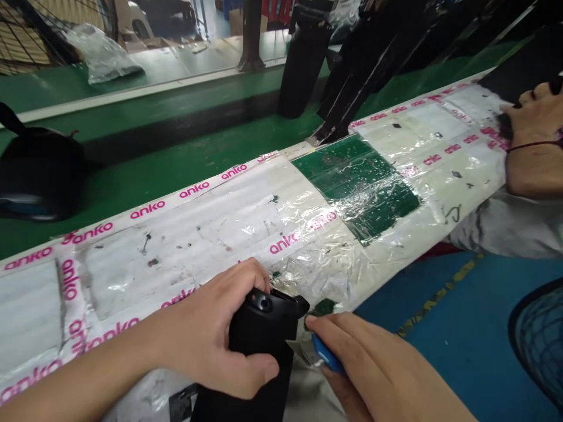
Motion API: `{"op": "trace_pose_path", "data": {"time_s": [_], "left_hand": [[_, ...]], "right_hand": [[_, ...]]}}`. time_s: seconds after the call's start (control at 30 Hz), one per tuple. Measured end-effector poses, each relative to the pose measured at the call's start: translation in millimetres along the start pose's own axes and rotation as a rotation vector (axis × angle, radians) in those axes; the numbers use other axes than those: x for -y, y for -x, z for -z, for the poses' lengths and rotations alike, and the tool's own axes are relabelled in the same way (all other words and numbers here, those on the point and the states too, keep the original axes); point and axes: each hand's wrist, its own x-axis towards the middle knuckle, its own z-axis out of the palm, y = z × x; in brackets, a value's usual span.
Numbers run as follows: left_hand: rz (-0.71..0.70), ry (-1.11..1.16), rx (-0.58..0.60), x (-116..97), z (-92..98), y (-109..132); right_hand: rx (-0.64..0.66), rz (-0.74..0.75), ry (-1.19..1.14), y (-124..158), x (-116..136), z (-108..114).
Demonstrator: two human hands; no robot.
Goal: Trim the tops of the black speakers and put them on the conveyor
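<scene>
Even, fairly bright indoor light, apparently from overhead; no hard shadows. Patchy specular glare on the plastic wrap point(352, 199), centre towards 2 o'clock. Soft shadow on the black housing point(259, 328) under the left hand point(211, 328), at 6 o'clock. Right hand point(378, 363) and blue-handled cutter point(328, 354) acceptably sharp, with slight softness. Background at 12 o'clock is dimmer. Wide-angle bend at edges; fan guard point(539, 346) at 4 o'clock looks stretched.

Black bottle point(303, 64) behind wrapped bench point(197, 225), open blue floor point(440, 293) rightward, probably fan guard point(541, 346) beyond
</scene>
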Motion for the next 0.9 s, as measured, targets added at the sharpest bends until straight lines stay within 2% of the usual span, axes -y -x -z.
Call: {"op": "trace_pose_path", "data": {"time_s": [0.07, 0.13, 0.37, 0.53, 0.73, 0.9], "left_hand": [[-0.005, -0.005, 0.012, 1, -1.6, -2], [-0.005, -0.006, 0.017, 3, -2.6, -2], [-0.009, 0.022, 0.024, 3, -1.4, -5], [-0.021, 0.029, 0.023, 2, -1.1, -4], [-0.008, 0.029, 0.017, 2, -2.2, -5], [0.079, 0.018, 0.037, -6, -2.1, -8]], "right_hand": [[-0.009, 0.099, 0.18, -9, -2, 4], [0.02, 0.137, 0.238, -14, -3, 4], [0.082, 0.126, 0.241, -12, -4, 3], [0.045, 0.125, 0.276, -15, -4, 3], [0.088, 0.136, 0.321, -13, -2, 3], [0.107, 0.123, 0.398, -14, 1, 2]]}}
